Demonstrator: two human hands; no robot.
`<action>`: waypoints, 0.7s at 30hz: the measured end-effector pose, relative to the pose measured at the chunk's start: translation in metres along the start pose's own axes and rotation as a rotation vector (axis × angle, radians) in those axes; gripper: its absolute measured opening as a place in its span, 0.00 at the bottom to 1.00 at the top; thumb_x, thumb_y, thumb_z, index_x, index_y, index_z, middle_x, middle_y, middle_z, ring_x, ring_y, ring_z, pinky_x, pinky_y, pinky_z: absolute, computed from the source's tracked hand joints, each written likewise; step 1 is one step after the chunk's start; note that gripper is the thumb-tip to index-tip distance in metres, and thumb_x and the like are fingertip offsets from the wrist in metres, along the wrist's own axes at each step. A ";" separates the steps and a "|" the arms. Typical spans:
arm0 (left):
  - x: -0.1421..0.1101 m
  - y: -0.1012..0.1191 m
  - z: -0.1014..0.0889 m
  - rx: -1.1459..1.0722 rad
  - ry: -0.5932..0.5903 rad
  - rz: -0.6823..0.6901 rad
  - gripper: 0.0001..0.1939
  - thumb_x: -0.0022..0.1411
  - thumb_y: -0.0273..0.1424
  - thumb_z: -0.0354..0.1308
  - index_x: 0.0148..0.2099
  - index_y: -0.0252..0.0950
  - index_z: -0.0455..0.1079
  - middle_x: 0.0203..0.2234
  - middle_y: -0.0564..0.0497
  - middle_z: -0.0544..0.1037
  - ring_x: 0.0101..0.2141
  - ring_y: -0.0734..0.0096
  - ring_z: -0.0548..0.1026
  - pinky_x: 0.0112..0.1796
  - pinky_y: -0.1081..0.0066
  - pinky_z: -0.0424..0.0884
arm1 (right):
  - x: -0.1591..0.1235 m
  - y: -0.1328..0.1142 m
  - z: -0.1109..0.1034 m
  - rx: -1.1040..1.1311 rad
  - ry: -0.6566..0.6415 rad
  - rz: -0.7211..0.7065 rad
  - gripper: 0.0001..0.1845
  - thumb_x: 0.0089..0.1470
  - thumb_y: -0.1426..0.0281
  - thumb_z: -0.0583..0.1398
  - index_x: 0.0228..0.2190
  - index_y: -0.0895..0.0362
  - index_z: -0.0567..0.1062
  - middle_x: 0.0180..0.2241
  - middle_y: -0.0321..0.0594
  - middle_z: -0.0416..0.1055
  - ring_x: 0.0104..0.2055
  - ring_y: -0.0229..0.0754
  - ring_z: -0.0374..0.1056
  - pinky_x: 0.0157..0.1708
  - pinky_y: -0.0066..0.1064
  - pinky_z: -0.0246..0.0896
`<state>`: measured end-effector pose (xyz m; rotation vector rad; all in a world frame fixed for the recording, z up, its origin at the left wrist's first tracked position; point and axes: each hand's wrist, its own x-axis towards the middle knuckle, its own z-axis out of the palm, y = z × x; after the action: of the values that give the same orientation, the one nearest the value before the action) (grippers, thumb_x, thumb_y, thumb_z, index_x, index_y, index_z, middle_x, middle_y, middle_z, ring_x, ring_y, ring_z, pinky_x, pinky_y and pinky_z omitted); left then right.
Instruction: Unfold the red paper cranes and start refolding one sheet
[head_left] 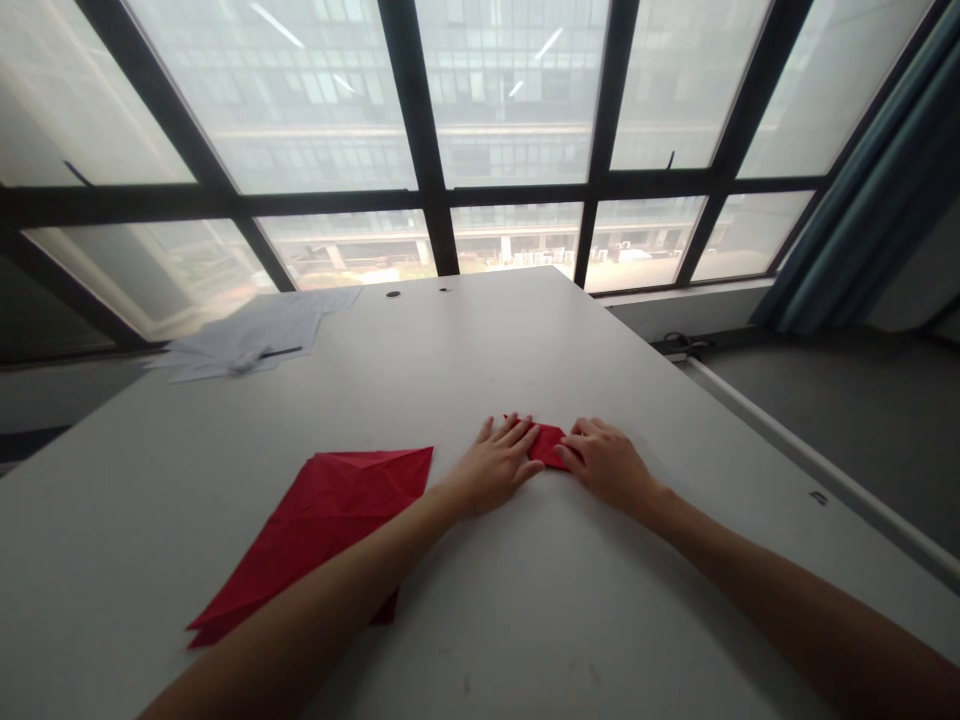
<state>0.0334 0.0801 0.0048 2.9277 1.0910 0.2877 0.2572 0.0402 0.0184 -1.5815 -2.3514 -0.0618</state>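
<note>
A small piece of folded red paper (548, 444) lies on the white table between my hands. My left hand (499, 462) rests flat on its left part, fingers spread, covering some of it. At the paper's right end is my right hand (606, 462), its fingers curled and its thumb and fingertips closed on the edge. The far right end of the paper is hidden under that hand. Larger creased red paper (322, 510) lies to the left, apart from the folded piece, with my left forearm across its lower right part.
White paper sheets (259, 325) are scattered at the table's far left, with a dark pen (281, 352) on top. A round hole (393, 294) shows near the back edge of the table (480, 350). Beyond stand large windows; a blue curtain (847, 220) hangs at right.
</note>
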 end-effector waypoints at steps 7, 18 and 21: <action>-0.001 -0.003 0.000 -0.054 -0.068 0.056 0.30 0.73 0.50 0.37 0.72 0.51 0.45 0.70 0.45 0.49 0.69 0.50 0.46 0.63 0.42 0.45 | 0.011 0.022 0.015 0.205 0.129 0.112 0.15 0.62 0.73 0.54 0.45 0.57 0.78 0.44 0.44 0.74 0.48 0.45 0.67 0.50 0.34 0.62; -0.001 -0.007 0.006 -0.043 -0.070 0.086 0.30 0.71 0.52 0.41 0.71 0.54 0.47 0.70 0.47 0.48 0.69 0.50 0.44 0.63 0.41 0.43 | 0.000 0.022 0.023 0.088 -0.229 -0.154 0.33 0.68 0.55 0.43 0.69 0.51 0.43 0.70 0.46 0.43 0.73 0.52 0.33 0.65 0.64 0.31; 0.000 -0.006 0.007 -0.056 -0.057 0.048 0.32 0.72 0.51 0.39 0.73 0.48 0.42 0.70 0.46 0.48 0.69 0.55 0.45 0.64 0.47 0.43 | -0.001 0.027 0.021 0.072 -0.281 -0.138 0.35 0.67 0.52 0.42 0.69 0.52 0.43 0.71 0.48 0.40 0.73 0.54 0.31 0.64 0.66 0.25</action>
<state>0.0305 0.0851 -0.0025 2.8972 0.9902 0.2293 0.2775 0.0540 -0.0053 -1.4745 -2.6397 0.2266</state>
